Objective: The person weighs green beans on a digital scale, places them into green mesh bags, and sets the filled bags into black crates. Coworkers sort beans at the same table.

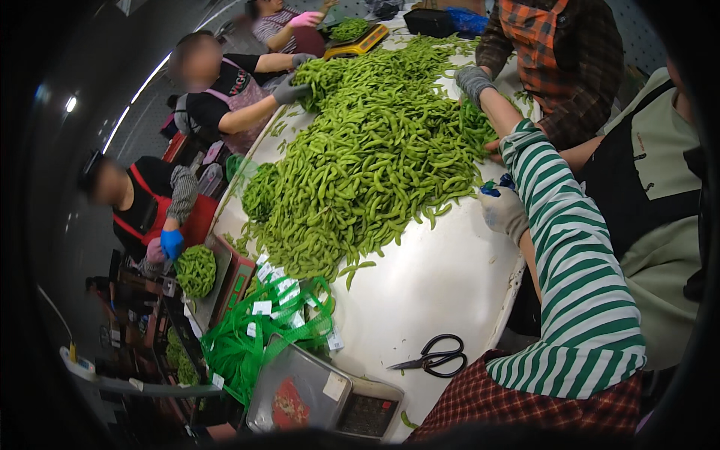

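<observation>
My right arm, in a green-and-white striped sleeve, reaches far across the table's right side. My right hand point(475, 83), in a grey knit glove, is at the upper end of a green mesh bag of edamame pods point(477, 121); its fingers are partly hidden, so its grip is unclear. A large heap of loose edamame pods point(371, 157) lies left of this hand. My left hand is out of view. Before me on the white table point(422, 264) lie black-handled scissors point(436, 357), a digital scale point(332, 394) and a pile of green mesh bags point(242, 349) with white tags.
A co-worker's white glove with blue fingertips point(503, 211) is beside my forearm; two co-workers stand close on the right. Across the table, a gloved co-worker holds pods point(318, 81), and another handles a filled bag point(197, 271) by a red scale point(239, 281). A yellow scale point(360, 42) stands far back.
</observation>
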The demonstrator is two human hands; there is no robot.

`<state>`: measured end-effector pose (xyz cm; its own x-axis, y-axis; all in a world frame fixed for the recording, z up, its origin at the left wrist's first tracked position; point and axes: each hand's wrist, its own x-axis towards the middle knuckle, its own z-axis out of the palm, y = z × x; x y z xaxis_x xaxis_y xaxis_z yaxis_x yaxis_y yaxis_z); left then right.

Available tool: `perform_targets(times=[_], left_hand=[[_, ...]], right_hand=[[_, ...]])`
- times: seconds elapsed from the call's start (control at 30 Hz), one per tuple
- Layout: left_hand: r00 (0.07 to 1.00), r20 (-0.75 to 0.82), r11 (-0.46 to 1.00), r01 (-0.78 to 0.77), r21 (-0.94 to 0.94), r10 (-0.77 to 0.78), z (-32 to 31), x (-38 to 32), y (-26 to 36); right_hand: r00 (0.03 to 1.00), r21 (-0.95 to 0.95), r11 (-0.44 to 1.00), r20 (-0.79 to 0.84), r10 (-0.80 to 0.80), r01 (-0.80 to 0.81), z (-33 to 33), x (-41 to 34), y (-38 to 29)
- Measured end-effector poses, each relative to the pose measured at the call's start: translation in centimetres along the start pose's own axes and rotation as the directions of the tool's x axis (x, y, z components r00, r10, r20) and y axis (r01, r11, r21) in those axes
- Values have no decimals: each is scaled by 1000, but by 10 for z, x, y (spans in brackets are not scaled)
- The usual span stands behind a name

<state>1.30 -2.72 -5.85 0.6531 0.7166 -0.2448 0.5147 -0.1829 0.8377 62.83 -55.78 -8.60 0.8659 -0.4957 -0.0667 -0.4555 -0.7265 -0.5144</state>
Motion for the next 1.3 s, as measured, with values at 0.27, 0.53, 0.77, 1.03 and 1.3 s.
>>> perform_targets(times=[0.27,0.53,0.77,1.03,1.3], left_hand=[[996,6,993,85,-79,-84,-13,-22,-15],[992,84,972,-68,-225,89,-21,-31,-18],[986,39,945,-146,-292,164,-54,-74,-44],[992,-125,926,-45,-374,-2,-118,-132,-99],[962,-268,891,-83,-446,-44,-160,-152,-112]], right_hand=[[949,700,666,-313,-38,258,-44,-55,-55],[755,845,-65,-506,-418,531,-145,-218,-145],[483,915,-21,193,-854,-402,-119,-427,-198],[-74,787,468,481,-874,-402,-20,-623,-205],[-54,737,604,646,-761,302,-6,-650,-185]])
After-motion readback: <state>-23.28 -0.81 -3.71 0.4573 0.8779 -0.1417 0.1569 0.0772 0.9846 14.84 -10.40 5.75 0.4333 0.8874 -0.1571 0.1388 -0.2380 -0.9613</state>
